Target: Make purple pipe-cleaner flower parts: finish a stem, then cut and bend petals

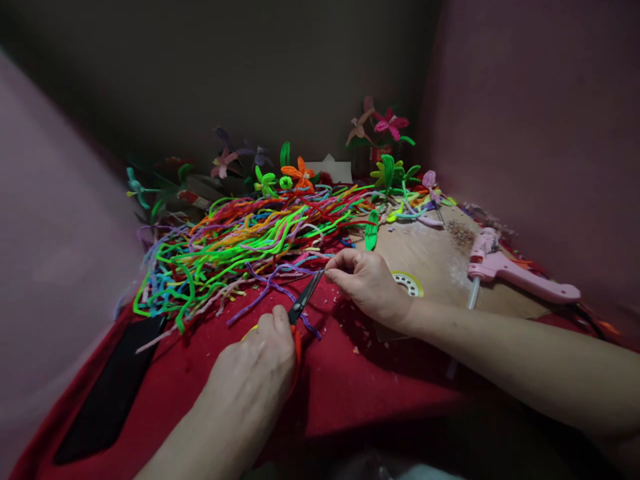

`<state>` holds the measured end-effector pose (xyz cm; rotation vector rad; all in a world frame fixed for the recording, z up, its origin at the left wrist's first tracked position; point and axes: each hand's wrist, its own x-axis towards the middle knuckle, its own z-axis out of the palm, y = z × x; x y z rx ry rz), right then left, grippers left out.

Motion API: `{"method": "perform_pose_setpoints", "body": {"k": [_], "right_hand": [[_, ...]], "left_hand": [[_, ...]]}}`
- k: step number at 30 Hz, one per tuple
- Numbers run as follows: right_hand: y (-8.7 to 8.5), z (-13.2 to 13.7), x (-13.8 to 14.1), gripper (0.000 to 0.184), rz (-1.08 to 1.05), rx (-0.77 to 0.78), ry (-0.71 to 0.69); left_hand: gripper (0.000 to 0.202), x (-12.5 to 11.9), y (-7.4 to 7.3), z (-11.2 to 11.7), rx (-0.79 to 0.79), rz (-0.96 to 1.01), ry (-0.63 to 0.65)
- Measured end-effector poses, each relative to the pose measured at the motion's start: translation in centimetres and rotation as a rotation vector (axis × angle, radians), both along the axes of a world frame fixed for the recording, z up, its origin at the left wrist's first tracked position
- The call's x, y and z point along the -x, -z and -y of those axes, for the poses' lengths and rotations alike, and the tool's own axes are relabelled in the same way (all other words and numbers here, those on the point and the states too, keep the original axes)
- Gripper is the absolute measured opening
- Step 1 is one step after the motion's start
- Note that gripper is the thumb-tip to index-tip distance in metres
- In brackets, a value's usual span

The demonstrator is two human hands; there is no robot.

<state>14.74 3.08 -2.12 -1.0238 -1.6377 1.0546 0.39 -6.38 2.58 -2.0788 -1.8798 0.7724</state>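
My left hand (pixel 257 363) is wrapped round the orange-red handles of a pair of scissors (pixel 306 297). Their dark blades point up and right, the tips almost touching my right fingertips. My right hand (pixel 367 283) is closed in a pinch just beyond those tips. What it pinches is too small to make out, though a purple pipe cleaner (pixel 273 283) runs close to the fingertips. Left of and behind the hands lies a big heap of coloured pipe cleaners (pixel 250 233). Below the blades, small scraps dot the red cloth (pixel 350 393).
A pink glue gun (pixel 520 270) rests on a brown board (pixel 435 257) at right. Near my right wrist lies a white-and-yellow ring (pixel 409 283). A green pipe-cleaner leaf (pixel 371 230) stands behind it. Pipe-cleaner flowers (pixel 300 175) line the back; a black flat object (pixel 113 393) lies at left.
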Motion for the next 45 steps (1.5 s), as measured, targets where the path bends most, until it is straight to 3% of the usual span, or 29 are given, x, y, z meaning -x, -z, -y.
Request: {"method": "perform_pose_setpoints", "body": {"k": [8, 20, 24, 33, 45], "right_hand": [[0.1, -0.1, -0.1, 0.008, -0.016, 0.032, -0.019], [-0.7, -0.2, 0.1, 0.008, -0.172, 0.352, -0.103], [-0.4, -0.4, 0.2, 0.008, -0.177, 0.357, -0.113], [-0.8, -0.6, 0.0, 0.008, -0.126, 0.36, -0.128], [-0.7, -0.8, -0.1, 0.007, -0.121, 0.397, -0.194]], "left_hand": [[0.05, 0.4, 0.1, 0.1, 0.016, 0.028, -0.012], [0.054, 1.3, 1.4, 0.3, -0.093, -0.026, 0.06], [0.053, 1.7, 1.5, 0.5, -0.106, -0.026, 0.091], [0.054, 1.8, 0.4, 0.5, -0.015, 0.024, 0.025], [0.063, 2.1, -0.3, 0.6, 0.011, -0.067, 0.058]]}}
